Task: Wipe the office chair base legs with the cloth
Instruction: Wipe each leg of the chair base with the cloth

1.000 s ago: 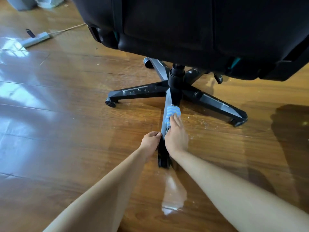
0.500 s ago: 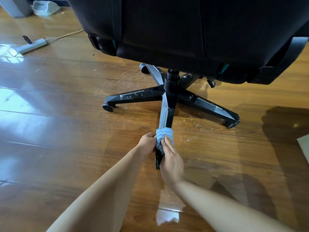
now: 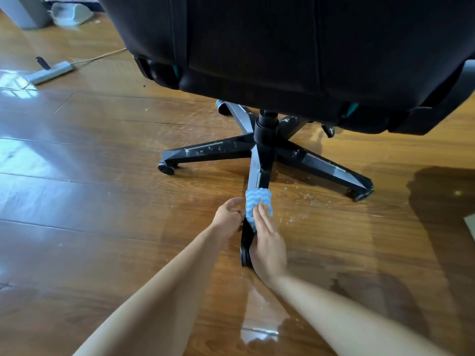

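A black office chair stands on a star-shaped base (image 3: 266, 147) with several legs and casters. The near leg (image 3: 258, 176) points toward me. A blue and white wavy-striped cloth (image 3: 257, 199) is draped over that leg about midway along it. My right hand (image 3: 268, 242) presses the cloth onto the leg from the right side, fingers over it. My left hand (image 3: 228, 215) grips the left side of the same leg, just beside the cloth. The leg's near caster is partly hidden behind my right hand.
The chair seat (image 3: 282, 47) overhangs the base. White specks lie on the wooden floor (image 3: 102, 201) right of the near leg. A power strip (image 3: 51, 73) with a cable lies far left; grey objects sit at the top left corner.
My right hand slid the cloth from near the hub down the leg toward me. The left hand stayed gripping the leg. The camera view shifted slightly.
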Available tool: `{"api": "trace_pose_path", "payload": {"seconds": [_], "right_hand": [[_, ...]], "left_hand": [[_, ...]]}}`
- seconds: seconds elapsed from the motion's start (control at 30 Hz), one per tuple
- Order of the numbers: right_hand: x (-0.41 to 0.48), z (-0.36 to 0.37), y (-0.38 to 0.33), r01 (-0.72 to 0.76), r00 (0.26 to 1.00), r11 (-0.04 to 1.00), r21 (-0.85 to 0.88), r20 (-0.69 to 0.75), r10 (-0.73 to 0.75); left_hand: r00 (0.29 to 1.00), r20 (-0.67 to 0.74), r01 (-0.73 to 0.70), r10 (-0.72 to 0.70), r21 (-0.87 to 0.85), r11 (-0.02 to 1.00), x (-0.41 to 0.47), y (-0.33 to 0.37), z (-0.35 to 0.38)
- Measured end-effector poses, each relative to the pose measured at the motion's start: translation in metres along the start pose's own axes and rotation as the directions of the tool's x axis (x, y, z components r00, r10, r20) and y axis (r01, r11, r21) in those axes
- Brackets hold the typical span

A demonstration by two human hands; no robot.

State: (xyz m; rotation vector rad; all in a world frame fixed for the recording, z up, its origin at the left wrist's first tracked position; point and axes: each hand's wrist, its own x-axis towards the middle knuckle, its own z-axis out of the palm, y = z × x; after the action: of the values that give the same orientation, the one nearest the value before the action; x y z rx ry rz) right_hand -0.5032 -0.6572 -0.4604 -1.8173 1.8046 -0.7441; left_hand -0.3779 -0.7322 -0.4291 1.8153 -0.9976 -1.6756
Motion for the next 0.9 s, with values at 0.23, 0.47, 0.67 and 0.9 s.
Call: {"api": "trace_pose_path", "payload": {"seconds": [0.23,0.47,0.67,0.9], "right_hand": [[0.111,-0.026,-0.006,-0.066,0.998,0.993,-0.098,-0.012,0.065],[0.124,-0.045,0.006,-0.052,0.998,0.985,-0.165,0.03,0.057],[0.07,-0.028,0.013,0.065,0.994,0.982,-0.178,0.099,-0.048],[0.169,-0.049,0.003,-0.004,0.996,0.95,-0.311,0.086,0.032]], "left_hand": [[1.0,-0.017,-0.003,0.003,0.001,1.0,0.003,0.001,0.008],[0.998,0.017,0.06,-0.059,-0.04,0.997,0.007,0.031,-0.001],[0.998,0.021,0.055,-0.055,0.017,0.998,0.013,0.034,0.001],[0.998,-0.013,0.063,-0.062,0.054,0.997,0.011,0.038,0.004]]}}
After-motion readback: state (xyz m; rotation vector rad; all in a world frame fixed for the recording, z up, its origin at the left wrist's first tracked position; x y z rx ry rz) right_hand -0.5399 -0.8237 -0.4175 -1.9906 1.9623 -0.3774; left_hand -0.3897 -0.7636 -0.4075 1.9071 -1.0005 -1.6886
